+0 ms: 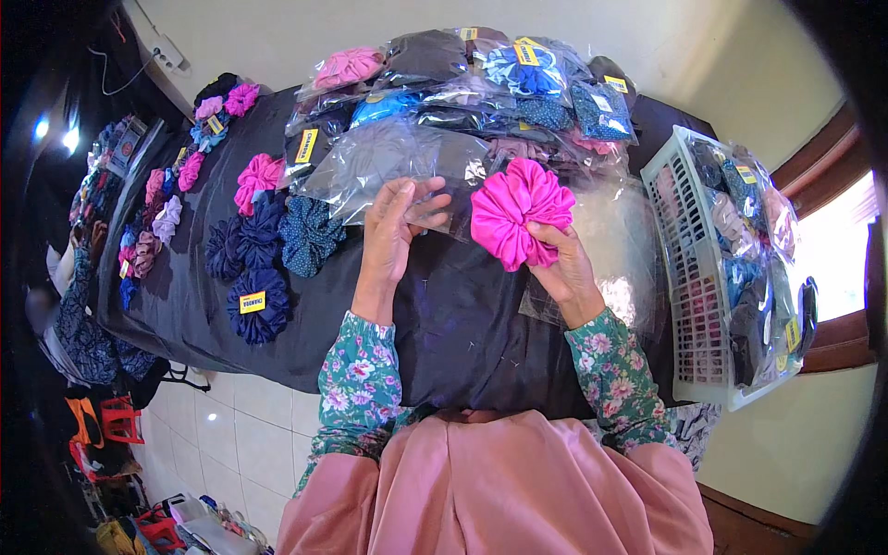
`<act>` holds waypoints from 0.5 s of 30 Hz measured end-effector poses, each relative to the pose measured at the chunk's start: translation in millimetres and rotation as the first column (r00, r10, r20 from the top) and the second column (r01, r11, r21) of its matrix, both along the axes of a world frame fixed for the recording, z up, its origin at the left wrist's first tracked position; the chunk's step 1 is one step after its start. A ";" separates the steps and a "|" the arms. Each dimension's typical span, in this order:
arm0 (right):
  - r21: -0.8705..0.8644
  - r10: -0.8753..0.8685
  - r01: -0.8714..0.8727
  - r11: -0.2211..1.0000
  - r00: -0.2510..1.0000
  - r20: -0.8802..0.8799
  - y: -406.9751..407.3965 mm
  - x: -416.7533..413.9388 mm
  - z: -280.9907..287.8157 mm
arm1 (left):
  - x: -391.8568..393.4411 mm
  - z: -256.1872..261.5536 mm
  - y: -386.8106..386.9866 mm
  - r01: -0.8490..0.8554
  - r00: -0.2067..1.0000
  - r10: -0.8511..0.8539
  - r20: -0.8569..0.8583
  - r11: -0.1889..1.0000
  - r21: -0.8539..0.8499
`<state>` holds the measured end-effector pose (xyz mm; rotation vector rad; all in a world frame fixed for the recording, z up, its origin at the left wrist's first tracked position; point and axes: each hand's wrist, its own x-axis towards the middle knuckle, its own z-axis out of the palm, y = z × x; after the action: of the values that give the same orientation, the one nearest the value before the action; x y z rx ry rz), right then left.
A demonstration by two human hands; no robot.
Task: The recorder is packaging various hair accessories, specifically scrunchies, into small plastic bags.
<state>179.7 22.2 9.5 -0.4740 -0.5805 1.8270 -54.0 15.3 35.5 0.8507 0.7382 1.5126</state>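
A bright pink satin scrunchie [517, 208] is pinched between the thumb and fingers of my right hand [563, 267], above the black cloth. My left hand [399, 225] is raised to its left, fingers spread, at the near edge of a clear plastic bag [388, 163]; whether it touches the bag I cannot tell. Left of my left hand lie a dotted teal scrunchie [312, 236], several navy scrunchies [260, 229] and a pink one [259, 182]. The nearest navy one bears a yellow label [252, 302]. Flat clear plastic bags [603, 243] lie beneath and beside my right hand.
Bagged scrunchies [458, 76] are piled at the table's back. A white plastic basket [701, 277] with more bagged ones stands at the right. Further scrunchies [166, 218] lie on the black-covered table [458, 333] at the left. A person sits beyond its left end.
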 end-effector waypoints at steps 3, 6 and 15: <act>0.018 -0.037 0.037 0.999 0.999 -0.025 0.3 -3.1 -1.8 | 1.9 -4.7 1.1 0.028 0.999 -0.028 0.019 0.999 0.019; -0.006 -0.142 0.142 0.990 0.989 -0.033 1.0 -4.2 -6.0 | 5.9 -5.7 1.0 0.052 0.999 -0.052 0.012 0.998 0.020; 0.006 -0.183 0.185 0.983 0.978 -0.096 -1.4 -8.2 2.1 | 24.4 -7.3 -2.7 0.050 0.997 -0.049 -0.052 0.999 0.017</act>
<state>171.5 20.8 11.6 -0.4145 -0.4690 1.6581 -29.7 12.6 28.2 0.9180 0.7368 1.4595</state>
